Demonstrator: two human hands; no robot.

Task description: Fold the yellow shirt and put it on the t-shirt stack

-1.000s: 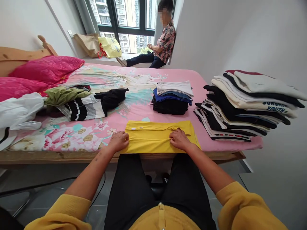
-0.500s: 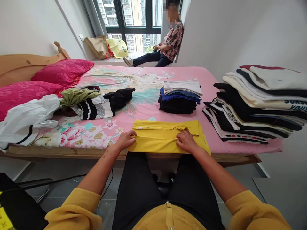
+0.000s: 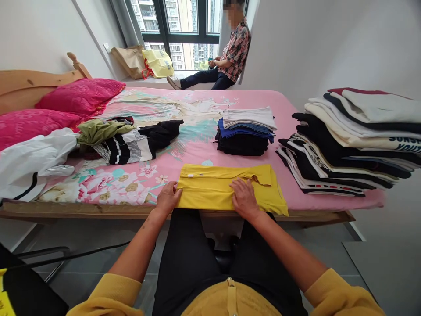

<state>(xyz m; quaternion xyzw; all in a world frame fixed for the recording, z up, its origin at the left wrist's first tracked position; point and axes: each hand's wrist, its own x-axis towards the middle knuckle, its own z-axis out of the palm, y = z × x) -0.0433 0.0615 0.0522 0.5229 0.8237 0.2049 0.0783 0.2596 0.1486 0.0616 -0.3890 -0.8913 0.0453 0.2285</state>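
A folded yellow garment (image 3: 207, 197) lies flat along the bed's front edge, with a small white tag near its upper left and a rumpled opening at the right. At its left end, my left hand (image 3: 168, 198) pinches the edge between thumb and fingers. My right hand (image 3: 244, 196) rests palm down on the garment's middle right, its fingers spread and pointing up and left. Behind the garment stands a short stack of folded clothes (image 3: 246, 131), white on top, then blue and black.
A tall pile of folded clothes (image 3: 348, 145) stands at the bed's right. Loose clothes (image 3: 131, 142) and a white garment (image 3: 42, 158) lie crumpled at left, by pink pillows (image 3: 82, 98). A person (image 3: 235, 48) sits on the windowsill near bags (image 3: 158, 63).
My right hand has slid left across the yellow garment and its fingers have spread flat. My left hand has shifted slightly left at the garment's end.
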